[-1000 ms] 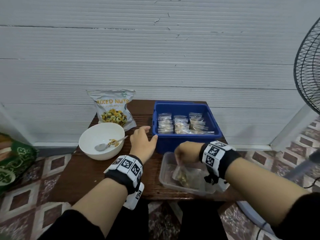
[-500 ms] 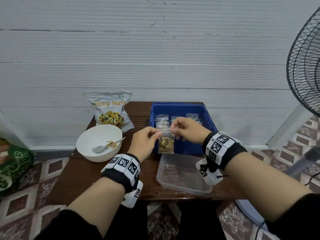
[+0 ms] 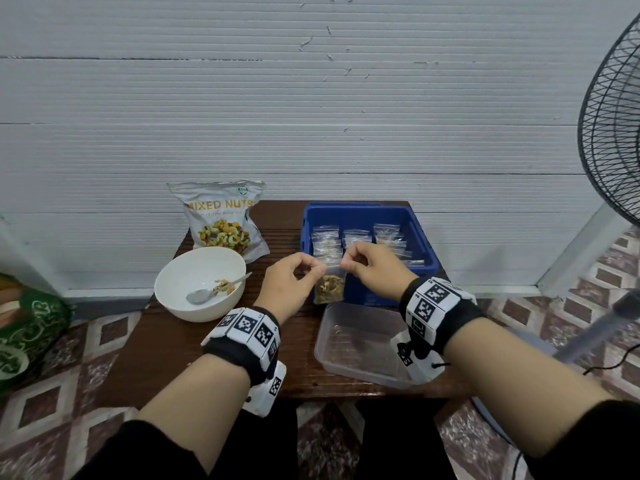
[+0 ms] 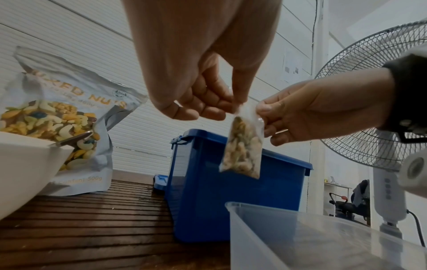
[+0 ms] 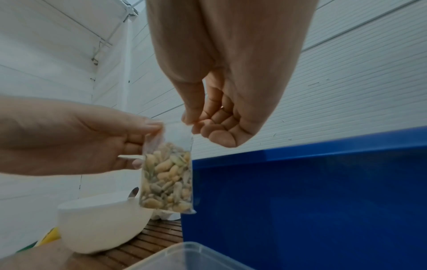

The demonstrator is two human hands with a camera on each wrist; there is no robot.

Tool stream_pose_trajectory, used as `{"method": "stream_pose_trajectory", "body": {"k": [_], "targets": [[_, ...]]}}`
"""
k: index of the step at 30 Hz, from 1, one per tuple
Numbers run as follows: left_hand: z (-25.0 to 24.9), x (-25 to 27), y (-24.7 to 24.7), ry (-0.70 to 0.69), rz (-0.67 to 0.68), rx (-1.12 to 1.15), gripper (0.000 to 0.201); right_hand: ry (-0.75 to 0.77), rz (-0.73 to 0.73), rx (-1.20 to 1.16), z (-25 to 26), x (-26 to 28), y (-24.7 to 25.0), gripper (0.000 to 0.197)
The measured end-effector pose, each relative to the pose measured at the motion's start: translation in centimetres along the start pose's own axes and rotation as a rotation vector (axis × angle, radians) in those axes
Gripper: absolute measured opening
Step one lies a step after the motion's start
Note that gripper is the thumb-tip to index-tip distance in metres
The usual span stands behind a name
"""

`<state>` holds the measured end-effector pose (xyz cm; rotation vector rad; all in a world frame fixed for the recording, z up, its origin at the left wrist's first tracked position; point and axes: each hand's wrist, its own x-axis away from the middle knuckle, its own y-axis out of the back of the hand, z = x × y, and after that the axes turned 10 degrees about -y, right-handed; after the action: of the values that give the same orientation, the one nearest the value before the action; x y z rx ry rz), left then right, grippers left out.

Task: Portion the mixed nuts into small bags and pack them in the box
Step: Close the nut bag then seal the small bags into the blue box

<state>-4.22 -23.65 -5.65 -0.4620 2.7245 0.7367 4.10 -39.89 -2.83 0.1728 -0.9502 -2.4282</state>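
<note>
Left hand point(image 3: 291, 282), just left of centre in the head view, pinches the top left corner of a small clear bag point(image 3: 329, 287) between thumb and forefinger, its other fingers curled loosely underneath. Right hand point(image 3: 372, 268), just right of centre, pinches the opposite top corner the same way. Between them the bag hangs upright, long axis vertical, nuts filling its lower part, the mouth strip stretched across between the two pinches. Whether the strip is sealed cannot be told.

Moving across the frame: a printed mixed nuts pouch point(image 3: 221, 220) stands at the upper left of the table, with a white bowl point(image 3: 199, 282) in front of it holding a spoon point(image 3: 207, 294) and a few leftover nuts. At centre, the hanging bag sits in front of the near wall of a blue box point(image 3: 367, 216), whose floor holds rows of filled bags. The box opening lies just beyond and slightly right of the bag, so the right hand is probably nearer for the drop. Below, lower right of centre, is a clear plastic tray point(image 3: 360, 348).

Everything rests on a dark slatted wooden table point(image 3: 180, 355) against a white ribbed wall, with patterned floor tiles and a standing fan point(image 3: 609, 143) at the right edge.
</note>
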Motion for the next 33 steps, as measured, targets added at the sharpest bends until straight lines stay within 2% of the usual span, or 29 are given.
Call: {"method": "stream_pose_trajectory", "body": {"k": [5,9,15,21,25,28,33], "targets": [[0.0,0.1,0.1,-0.044,0.008,-0.042,0.006,0.044,0.033,-0.016,-0.4,0.3,-0.4,0.006],[-0.2,0.0,0.0,0.016,0.026,0.006,0.004,0.049,-0.007,-0.013,-0.5,-0.1,-0.2,0.011],[0.0,-0.2,0.0,0.051,0.001,0.048,0.007,0.054,0.018,-0.083,-0.2,0.0,-0.2,0.006],[-0.3,-0.1,-0.1,0.035,0.029,0.094,0.011,0.071,-0.013,0.021,0.0,-0.5,-0.3,0.007],[-0.1,-0.4,0.1,0.048,0.0,0.082,0.004,0.069,0.019,-0.007,0.2,-0.4,-0.1,0.01],[-0.1,-0.4,0.4,0.041,0.002,0.072,0.01,0.079,0.052,0.018,0.3,-0.4,0.1,0.015],[0.3,-0.6,0.4,0.043,-0.047,0.11,0.008,0.072,0.025,-0.009,1.3,-1.3,1.7,0.008]]}}
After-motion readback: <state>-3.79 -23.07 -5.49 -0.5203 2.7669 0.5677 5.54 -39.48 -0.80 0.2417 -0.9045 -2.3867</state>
